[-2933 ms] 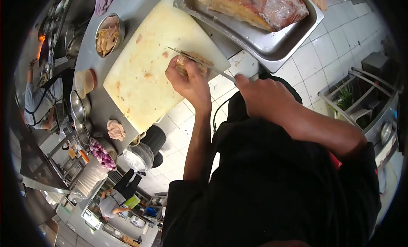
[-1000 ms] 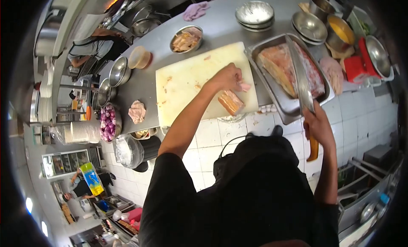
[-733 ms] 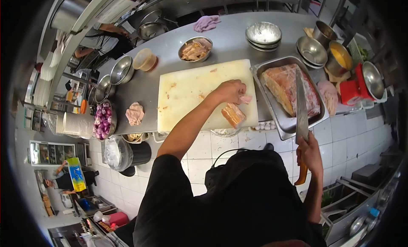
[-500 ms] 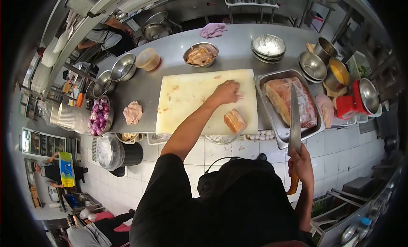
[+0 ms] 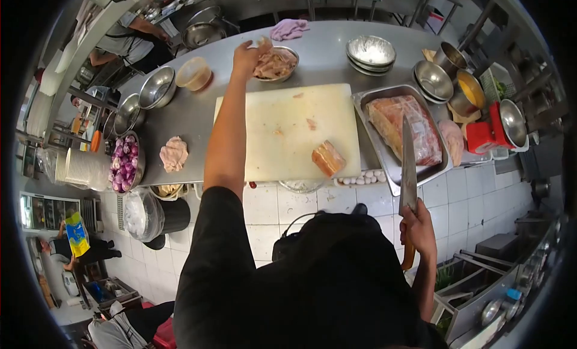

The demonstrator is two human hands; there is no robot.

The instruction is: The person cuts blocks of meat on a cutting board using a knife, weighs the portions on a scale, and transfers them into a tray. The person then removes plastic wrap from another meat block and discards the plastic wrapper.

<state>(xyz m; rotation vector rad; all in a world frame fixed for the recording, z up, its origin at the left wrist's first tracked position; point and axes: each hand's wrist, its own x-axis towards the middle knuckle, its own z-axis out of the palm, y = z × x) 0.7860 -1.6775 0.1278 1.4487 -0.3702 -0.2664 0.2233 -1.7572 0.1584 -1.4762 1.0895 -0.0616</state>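
My left hand [image 5: 244, 59] is at the left rim of a steel bowl [image 5: 293, 51] holding sliced meat [image 5: 275, 63]. Its fingers are closed on a small, pale scrap of meat [image 5: 263, 45], slightly blurred. On the right, my right hand [image 5: 419, 229] grips a large knife [image 5: 408, 169] by its wooden handle, the blade pointing away from me over the edge of a metal tray. A block of meat [image 5: 328, 159] lies near the front right of the white cutting board [image 5: 282, 133], with a few scraps farther back.
A metal tray [image 5: 390, 187] with a large wrapped meat slab [image 5: 406, 130] stands right of the board. Left are a pale meat piece [image 5: 174, 154] and a bowl of purple onions [image 5: 124, 163]. Stacked bowls [image 5: 371, 54] and a red scale [image 5: 479, 139] are farther right. Other people work at left.
My left hand has moved from the board, away and to the left, to the bowl of sliced meat. Some scraps are gone from the board. My right hand still holds the knife.
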